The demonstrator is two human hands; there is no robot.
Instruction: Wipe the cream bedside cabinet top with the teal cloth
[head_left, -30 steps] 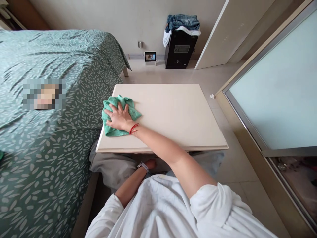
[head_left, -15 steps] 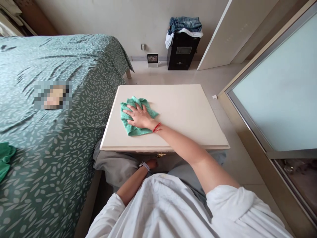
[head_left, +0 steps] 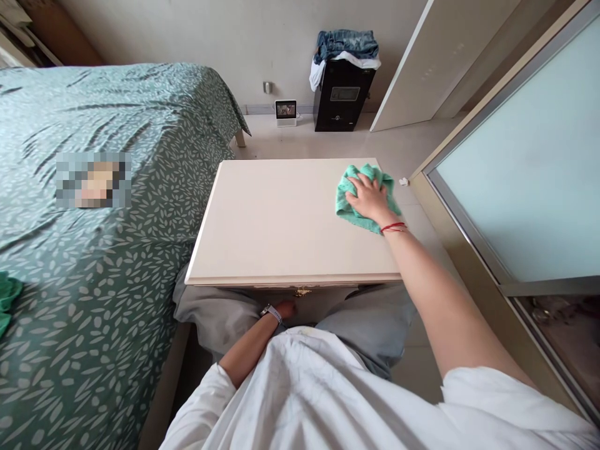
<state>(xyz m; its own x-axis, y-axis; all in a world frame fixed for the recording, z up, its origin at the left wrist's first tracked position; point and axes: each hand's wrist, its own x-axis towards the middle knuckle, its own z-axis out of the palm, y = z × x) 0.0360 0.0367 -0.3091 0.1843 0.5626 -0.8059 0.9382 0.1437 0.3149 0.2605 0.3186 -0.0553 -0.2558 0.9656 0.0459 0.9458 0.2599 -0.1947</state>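
My right hand (head_left: 370,197) presses a green cleaning cloth (head_left: 345,203) onto the cream top of a small cabinet (head_left: 272,219), near its far right corner. The fingers are spread over the bunched cloth, and part of the cloth hangs past the right edge. A red string circles that wrist. Low between my knees, my left hand (head_left: 285,309) rests in shadow below the cabinet's front edge, beside a gold-coloured handle (head_left: 302,292). A watch is on the left wrist; the fingers there are too hidden to make out.
A bed with a green leaf-patterned cover (head_left: 154,206) stands close on the left, with green fabric (head_left: 8,299) on it. Beyond the cabinet are a small screen (head_left: 285,111) and a black box (head_left: 342,97) topped with jeans (head_left: 347,44). A frosted glass panel (head_left: 529,162) flanks the right.
My right hand has slid the green cloth across the top from the left side to the far right corner. My left hand stays in the same place.
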